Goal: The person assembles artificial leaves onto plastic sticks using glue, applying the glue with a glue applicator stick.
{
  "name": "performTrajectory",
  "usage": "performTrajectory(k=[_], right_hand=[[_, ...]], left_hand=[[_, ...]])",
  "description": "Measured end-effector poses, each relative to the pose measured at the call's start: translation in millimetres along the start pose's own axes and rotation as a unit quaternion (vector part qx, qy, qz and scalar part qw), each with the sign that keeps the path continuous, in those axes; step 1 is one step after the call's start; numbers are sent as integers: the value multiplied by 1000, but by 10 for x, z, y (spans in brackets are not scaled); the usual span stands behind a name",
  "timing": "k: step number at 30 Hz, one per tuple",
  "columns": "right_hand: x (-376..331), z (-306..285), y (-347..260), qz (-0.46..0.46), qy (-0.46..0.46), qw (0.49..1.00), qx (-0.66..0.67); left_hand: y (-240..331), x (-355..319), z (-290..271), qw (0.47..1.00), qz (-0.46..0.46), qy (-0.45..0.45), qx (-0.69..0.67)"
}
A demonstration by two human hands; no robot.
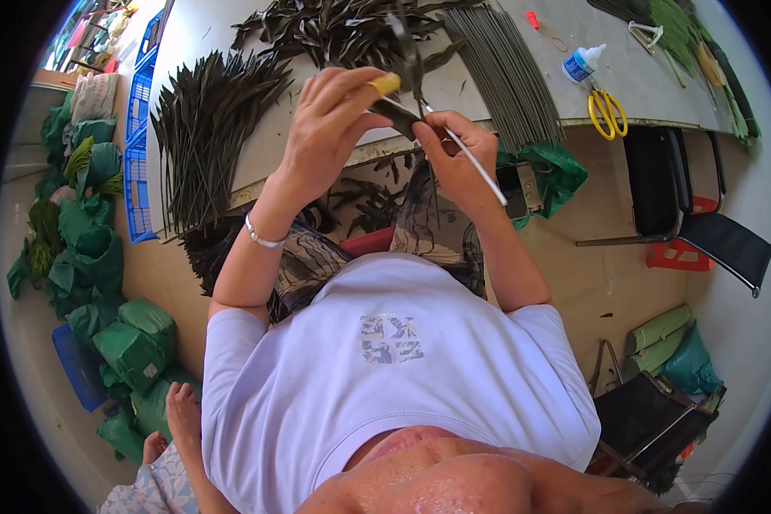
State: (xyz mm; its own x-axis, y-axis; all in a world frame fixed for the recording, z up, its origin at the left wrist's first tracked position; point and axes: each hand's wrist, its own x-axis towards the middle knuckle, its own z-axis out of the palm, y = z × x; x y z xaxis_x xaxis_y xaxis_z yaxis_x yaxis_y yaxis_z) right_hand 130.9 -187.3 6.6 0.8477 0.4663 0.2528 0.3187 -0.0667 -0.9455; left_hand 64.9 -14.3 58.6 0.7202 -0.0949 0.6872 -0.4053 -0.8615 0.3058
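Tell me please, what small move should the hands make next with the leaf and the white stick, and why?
Probably the right hand should press the dark leaf closer against the white stick. The left hand holds a yellow-tipped tool at the point where leaf and stick meet, above the table edge, and the leaf stands upright there, seemingly not yet fixed.
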Motion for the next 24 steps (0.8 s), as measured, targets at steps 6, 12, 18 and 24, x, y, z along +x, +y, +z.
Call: performTrajectory(k=[6, 12, 18, 24], right_hand=[[-133, 87, -191, 121, -68, 964, 228], [-245, 251, -243, 135, -135, 954, 231], [-320, 216, -405, 88, -68, 984, 141], [-414, 187, -545, -175, -113, 978, -18]], left_hand=[[327, -674, 67, 834, -348, 205, -376], [295, -829, 154, 726, -413, 157, -527], [174, -871, 80, 576, -405, 181, -687], [200, -862, 44, 573, -367, 165, -714]])
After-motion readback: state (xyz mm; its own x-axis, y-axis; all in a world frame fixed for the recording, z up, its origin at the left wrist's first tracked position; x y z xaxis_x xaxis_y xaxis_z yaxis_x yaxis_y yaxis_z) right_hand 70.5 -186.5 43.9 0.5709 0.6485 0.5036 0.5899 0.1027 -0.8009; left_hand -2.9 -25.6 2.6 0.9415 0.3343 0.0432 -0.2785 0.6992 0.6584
